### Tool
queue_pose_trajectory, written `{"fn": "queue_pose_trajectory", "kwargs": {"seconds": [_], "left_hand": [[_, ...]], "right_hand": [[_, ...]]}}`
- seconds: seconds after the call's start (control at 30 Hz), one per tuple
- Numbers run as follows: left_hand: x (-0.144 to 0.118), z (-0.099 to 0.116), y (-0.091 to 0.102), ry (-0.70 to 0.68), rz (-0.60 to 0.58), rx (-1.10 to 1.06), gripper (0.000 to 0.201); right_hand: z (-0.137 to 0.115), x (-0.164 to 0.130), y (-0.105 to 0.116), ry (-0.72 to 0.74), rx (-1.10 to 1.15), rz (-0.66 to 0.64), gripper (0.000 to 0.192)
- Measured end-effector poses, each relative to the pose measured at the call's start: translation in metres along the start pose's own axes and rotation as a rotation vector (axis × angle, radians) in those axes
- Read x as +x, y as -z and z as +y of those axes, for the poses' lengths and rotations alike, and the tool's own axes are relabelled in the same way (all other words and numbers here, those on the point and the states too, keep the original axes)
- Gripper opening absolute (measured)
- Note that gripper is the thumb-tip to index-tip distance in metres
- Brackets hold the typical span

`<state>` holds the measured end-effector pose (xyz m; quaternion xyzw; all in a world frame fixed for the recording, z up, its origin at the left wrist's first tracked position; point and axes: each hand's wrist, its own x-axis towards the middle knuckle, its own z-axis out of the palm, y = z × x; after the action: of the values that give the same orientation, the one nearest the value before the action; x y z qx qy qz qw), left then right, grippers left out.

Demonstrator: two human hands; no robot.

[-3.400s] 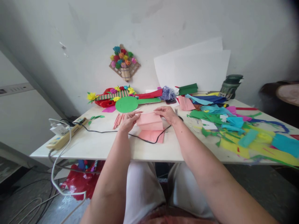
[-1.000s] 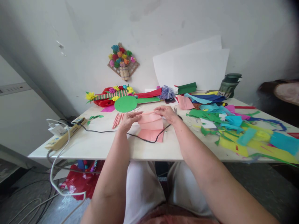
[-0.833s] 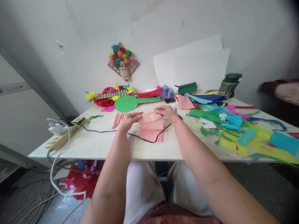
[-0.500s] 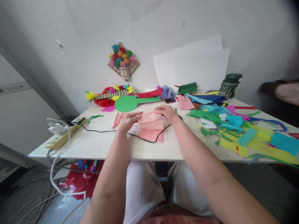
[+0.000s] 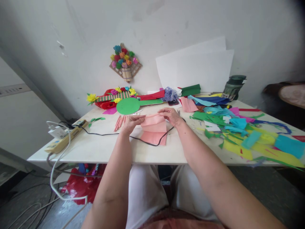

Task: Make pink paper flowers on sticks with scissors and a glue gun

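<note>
pink paper [image 5: 154, 124] lies crosswise between both hands.

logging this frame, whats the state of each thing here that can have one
pink paper: folded, top edge pinched by both hands
left hand: shut on the paper's left end
right hand: shut on its right end
black cable: slack, lying across the lower pink paper
power strip: plugs in it
green bottle: upright, capped

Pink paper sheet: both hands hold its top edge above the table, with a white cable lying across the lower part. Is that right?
Not quite. The head view shows the cable is black, not white. Left hand and right hand do hold the pink paper sheet at its top edge above the table.
</note>
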<state>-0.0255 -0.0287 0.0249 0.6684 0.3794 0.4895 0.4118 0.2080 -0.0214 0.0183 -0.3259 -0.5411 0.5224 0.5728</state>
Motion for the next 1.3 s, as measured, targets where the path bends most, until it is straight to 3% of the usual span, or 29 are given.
{"fn": "queue_pose_trajectory", "kwargs": {"seconds": [0.53,0.93,1.3], "left_hand": [[0.0007,0.0048,-0.0048,-0.031,0.047,0.055,0.033],[-0.0004,0.0020,-0.0035,-0.005,0.002,-0.062,0.028],[0.0021,-0.0016,-0.0037,-0.029,0.049,-0.021,0.044]], "right_hand": [[0.0042,0.0049,-0.0069,0.094,-0.197,0.113,0.027],[0.0036,0.0046,-0.0073,0.089,-0.213,0.087,0.029],[0.0026,0.0031,-0.0085,0.097,-0.184,0.062,0.029]]}}
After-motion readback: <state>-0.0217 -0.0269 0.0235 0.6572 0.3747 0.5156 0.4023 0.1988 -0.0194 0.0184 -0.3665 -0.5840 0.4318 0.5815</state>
